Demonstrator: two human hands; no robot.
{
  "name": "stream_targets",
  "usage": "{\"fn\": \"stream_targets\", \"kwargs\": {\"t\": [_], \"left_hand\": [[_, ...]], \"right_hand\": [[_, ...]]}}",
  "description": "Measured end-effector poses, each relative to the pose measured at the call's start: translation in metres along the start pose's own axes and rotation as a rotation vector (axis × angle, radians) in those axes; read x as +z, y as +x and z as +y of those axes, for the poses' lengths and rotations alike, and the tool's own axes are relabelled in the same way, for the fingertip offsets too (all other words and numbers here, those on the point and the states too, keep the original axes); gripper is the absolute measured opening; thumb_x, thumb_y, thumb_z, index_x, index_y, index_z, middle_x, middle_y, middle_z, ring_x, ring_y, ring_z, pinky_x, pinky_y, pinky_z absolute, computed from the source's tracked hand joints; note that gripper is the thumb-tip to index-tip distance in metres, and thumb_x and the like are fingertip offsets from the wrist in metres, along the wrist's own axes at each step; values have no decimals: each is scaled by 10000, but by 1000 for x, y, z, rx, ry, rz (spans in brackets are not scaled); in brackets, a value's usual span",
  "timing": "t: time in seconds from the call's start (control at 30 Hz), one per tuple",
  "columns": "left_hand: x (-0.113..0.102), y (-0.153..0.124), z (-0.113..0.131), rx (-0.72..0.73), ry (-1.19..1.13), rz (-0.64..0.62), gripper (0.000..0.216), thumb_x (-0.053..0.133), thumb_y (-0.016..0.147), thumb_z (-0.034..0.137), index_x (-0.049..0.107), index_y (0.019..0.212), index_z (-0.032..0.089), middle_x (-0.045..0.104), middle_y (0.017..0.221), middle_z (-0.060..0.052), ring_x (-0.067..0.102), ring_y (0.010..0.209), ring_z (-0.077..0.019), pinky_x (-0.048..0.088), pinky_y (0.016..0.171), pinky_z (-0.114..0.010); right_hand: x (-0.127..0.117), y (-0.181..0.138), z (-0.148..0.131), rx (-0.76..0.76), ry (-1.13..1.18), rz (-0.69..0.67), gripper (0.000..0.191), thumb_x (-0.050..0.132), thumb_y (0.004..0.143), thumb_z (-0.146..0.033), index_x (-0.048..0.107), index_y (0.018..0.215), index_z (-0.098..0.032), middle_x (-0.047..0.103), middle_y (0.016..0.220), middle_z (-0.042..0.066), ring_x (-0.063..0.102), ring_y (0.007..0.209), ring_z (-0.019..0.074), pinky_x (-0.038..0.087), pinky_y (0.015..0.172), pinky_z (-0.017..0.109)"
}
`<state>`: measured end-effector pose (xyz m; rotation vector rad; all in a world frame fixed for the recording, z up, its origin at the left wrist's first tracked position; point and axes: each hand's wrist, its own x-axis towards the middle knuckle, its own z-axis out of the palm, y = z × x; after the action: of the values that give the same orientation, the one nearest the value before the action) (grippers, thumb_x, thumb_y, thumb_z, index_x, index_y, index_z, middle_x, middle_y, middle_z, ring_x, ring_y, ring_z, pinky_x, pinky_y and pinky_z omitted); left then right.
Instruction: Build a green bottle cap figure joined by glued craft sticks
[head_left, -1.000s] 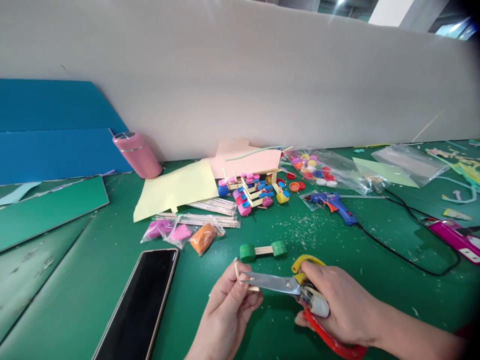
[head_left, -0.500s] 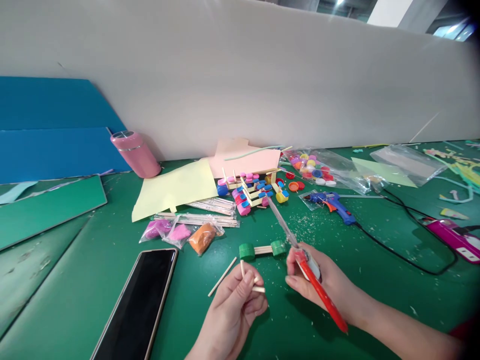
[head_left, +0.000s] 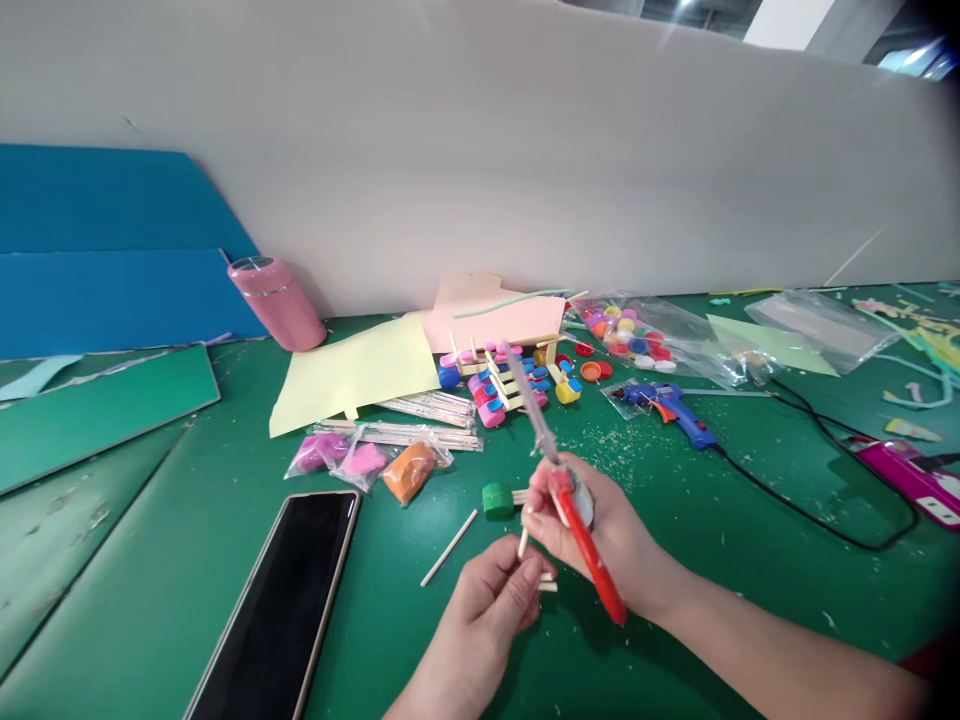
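My left hand [head_left: 487,615] is closed on short wooden sticks [head_left: 548,586], low at the middle of the head view. One stick [head_left: 523,543] stands up from its fingers, and my right hand [head_left: 611,525] touches its top end with fingertips. A red-handled bladed tool [head_left: 589,560] lies in my right hand, its long narrow blade pointing up and away. Just beyond the hands is a green cap piece [head_left: 497,501] with sticks joined to it; its right part is hidden behind my right hand. To the left a loose wooden stick [head_left: 450,548] rests on the table.
A phone [head_left: 277,600] lies at left, below bagged clay [head_left: 409,472]. Colourful cap-and-stick pieces [head_left: 491,400] stand farther back. A blue glue gun [head_left: 675,415] with a black cord lies at right. A pink bottle [head_left: 277,305] stands near the white wall.
My right hand has moved left with the bladed tool and now meets the upright stick. It now covers the green piece's right end. My left hand has shifted slightly right.
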<state>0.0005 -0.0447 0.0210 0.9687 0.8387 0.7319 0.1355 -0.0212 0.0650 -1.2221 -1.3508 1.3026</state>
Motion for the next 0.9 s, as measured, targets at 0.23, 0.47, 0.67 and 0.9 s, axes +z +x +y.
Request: {"fn": "stream_targets", "kwargs": {"t": [0.23, 0.47, 0.67, 0.9], "left_hand": [[-8, 5, -9, 325, 703, 207, 190, 471, 819, 208, 644, 741, 208, 582, 722, -81, 482, 676, -221, 320, 641, -315], [-10, 7, -9, 401, 734, 335, 142, 569, 749, 190, 668, 658, 233, 619, 828, -95, 475, 781, -270, 284, 701, -354], [-3, -2, 13, 216, 336, 134, 202, 498, 835, 295, 665, 871, 188, 620, 784, -68, 522, 722, -203, 376, 653, -284], [-6, -1, 10, 47, -147, 66, 274, 544, 816, 341, 619, 648, 138, 544, 464, 6, 438, 478, -108, 341, 518, -231]], "right_hand": [[-16, 3, 7, 35, -25, 57, 225, 650, 695, -305, 470, 779, -199, 496, 714, -30, 479, 618, 107, 441, 588, 245], [-17, -1, 11, 71, -75, 12, 241, 629, 708, -348, 435, 736, -208, 467, 666, -40, 446, 580, 103, 425, 538, 240], [-9, -3, 5, 84, -13, -49, 258, 618, 707, -367, 418, 718, -205, 472, 660, -49, 462, 544, 91, 428, 520, 238], [-2, -4, 6, 81, 8, -127, 266, 672, 682, -271, 430, 764, -201, 495, 722, -39, 473, 606, 97, 428, 560, 228]]}}
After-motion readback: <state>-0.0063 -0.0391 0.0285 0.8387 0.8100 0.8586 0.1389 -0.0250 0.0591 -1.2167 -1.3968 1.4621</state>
